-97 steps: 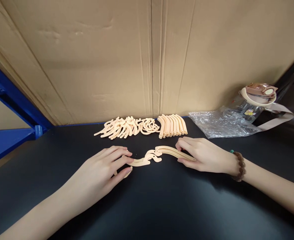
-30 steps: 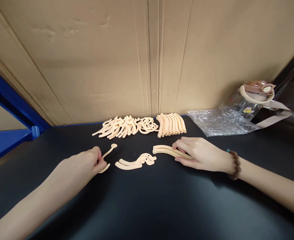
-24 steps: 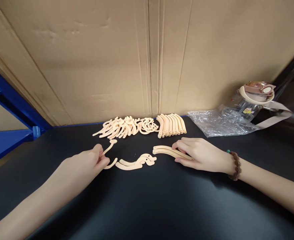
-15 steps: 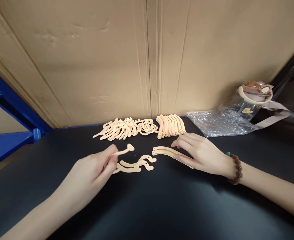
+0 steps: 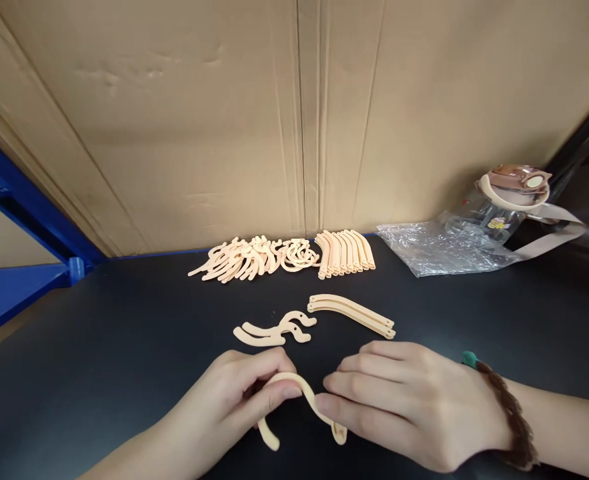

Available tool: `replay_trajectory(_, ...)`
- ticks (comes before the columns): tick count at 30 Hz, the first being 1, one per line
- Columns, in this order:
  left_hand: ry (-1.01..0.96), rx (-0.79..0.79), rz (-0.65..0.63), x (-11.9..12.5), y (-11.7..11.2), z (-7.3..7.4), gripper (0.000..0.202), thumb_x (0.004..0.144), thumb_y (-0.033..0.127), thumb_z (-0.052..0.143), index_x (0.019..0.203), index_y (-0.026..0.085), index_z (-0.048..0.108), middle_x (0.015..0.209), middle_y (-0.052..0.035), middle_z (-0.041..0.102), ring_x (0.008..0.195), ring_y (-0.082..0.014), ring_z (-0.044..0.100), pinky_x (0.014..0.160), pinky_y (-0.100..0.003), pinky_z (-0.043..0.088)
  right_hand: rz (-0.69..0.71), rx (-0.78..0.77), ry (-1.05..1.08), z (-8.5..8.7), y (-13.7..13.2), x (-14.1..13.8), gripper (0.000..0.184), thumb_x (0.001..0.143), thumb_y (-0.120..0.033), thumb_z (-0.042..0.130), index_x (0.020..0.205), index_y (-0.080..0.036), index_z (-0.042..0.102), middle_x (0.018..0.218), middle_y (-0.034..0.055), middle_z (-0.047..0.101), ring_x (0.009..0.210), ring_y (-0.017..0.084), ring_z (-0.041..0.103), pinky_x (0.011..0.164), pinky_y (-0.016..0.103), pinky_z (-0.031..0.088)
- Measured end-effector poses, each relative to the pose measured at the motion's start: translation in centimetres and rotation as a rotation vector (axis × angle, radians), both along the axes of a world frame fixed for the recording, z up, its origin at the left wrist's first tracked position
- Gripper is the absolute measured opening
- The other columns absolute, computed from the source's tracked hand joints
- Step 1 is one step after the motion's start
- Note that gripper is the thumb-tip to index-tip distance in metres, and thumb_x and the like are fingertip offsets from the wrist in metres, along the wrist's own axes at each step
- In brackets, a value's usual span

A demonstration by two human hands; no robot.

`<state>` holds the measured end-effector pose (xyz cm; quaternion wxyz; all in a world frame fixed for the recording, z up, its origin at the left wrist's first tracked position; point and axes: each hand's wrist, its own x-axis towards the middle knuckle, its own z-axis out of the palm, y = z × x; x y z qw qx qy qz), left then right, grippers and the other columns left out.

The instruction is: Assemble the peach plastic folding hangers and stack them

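Observation:
Near the front of the black table I hold an S-shaped beige plastic hook piece point(image 5: 310, 393) in both hands. My left hand point(image 5: 239, 393) is closed, with thumb and forefinger pinching the bend; one end hangs out below the thumb. My right hand point(image 5: 399, 400) is closed at the other side, its thumb on the piece just above the end with a hole. Its other fingertips hide part of it. Just beyond my hands lie two flat beige hook pieces point(image 5: 274, 330) side by side. To their right two slightly bent beige arm strips point(image 5: 351, 313) lie together.
At the back a loose heap of beige hook pieces point(image 5: 244, 259) adjoins a row of stacked strips point(image 5: 347, 253) against the cardboard wall point(image 5: 199, 133). A clear plastic bag point(image 5: 439, 247) and a strapped bottle point(image 5: 509, 193) are at the right. A blue frame point(image 5: 39, 220) stands left.
My left hand has come toward me and right with the hook piece. My right hand has left the two arm strips and come back to the hook piece.

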<state>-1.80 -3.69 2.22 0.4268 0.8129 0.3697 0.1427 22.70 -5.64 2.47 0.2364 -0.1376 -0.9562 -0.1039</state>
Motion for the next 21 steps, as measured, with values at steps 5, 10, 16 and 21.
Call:
replay_trajectory(5,-0.133,-0.129,0.149,0.2,-0.3,0.4,0.026,0.089,0.045,0.051,0.084,0.021,0.057,0.063,0.004,0.047,0.057,-0.0109,0.041,0.051,-0.02,0.041,-0.003,-0.018,0.018,-0.1,0.0,0.0,0.034,0.098,-0.012,0.038,0.086,-0.012,0.07,0.069,0.0032,0.066,0.067,0.014,0.061,0.058,0.027,0.049)
replay_trajectory(10,-0.235,-0.17,0.2,0.4,-0.5,0.7,0.023,0.084,0.035,0.059,0.105,0.025,0.056,0.073,0.0043,0.051,0.063,-0.0104,0.048,0.059,-0.022,0.044,-0.027,-0.007,0.025,-0.3,0.3,0.5,0.036,0.098,-0.012,0.037,0.079,-0.014,0.067,0.066,0.0028,0.063,0.065,0.014,0.058,0.057,0.028,0.047)
replay_trajectory(16,-0.206,-0.089,0.202,0.5,0.1,1.3,0.032,0.075,0.028,0.072,0.105,0.027,0.061,0.079,0.0051,0.056,0.061,-0.0083,0.048,0.057,-0.02,0.042,-0.054,0.019,0.01,-0.4,0.6,0.9,0.031,0.098,-0.012,0.039,0.08,-0.014,0.065,0.065,0.0013,0.059,0.063,0.013,0.054,0.057,0.027,0.044)
replay_trajectory(21,-0.132,0.018,0.153,1.3,1.2,2.5,0.04,0.074,0.032,0.074,0.112,0.026,0.061,0.079,0.0049,0.058,0.06,-0.0094,0.049,0.052,-0.02,0.041,-0.093,0.032,0.055,-0.6,1.2,1.5,0.016,0.096,-0.017,0.048,0.087,-0.015,0.061,0.071,0.0009,0.061,0.068,0.013,0.057,0.061,0.027,0.044)
